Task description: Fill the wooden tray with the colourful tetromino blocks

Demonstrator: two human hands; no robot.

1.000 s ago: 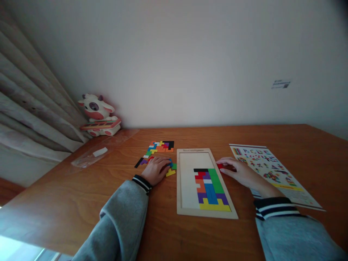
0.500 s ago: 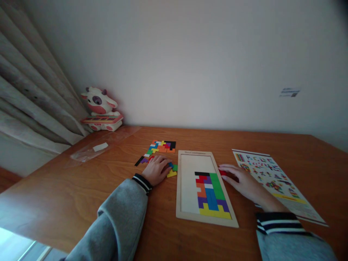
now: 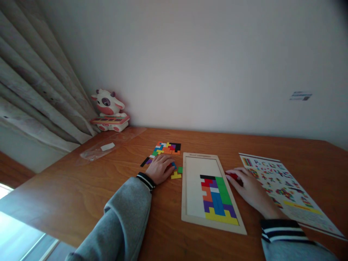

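A wooden puzzle tray (image 3: pixel 186 185) lies on the table, its right and lower part filled with coloured puzzle pieces (image 3: pixel 216 203). To its left, my left hand (image 3: pixel 160 169) rests over loose pieces, fingers spread and bent downward, thumb apart. Red and blue pieces (image 3: pixel 174 165) show at its fingertips, and the hand covers others. A yellow piece (image 3: pixel 176 175) and a green piece (image 3: pixel 180 169) lie between that hand and the tray. Beside the tray's right edge, my right hand (image 3: pixel 248 188) pinches a red puzzle piece (image 3: pixel 233 176), partly hidden by the fingers.
More loose pieces (image 3: pixel 168 148) lie grouped beyond my left hand. A printed pattern sheet (image 3: pixel 285 192) lies at right, partly under my right forearm. Clear plastic wrapping (image 3: pixel 94 154) and a cow-shaped toy keyboard (image 3: pixel 110 112) are at back left, near the curtain (image 3: pixel 40 83).
The view has shifted slightly, so everything sits a little further right. My left hand has drawn back a bit from the green and yellow pieces. My right hand keeps the red piece beside the tray.
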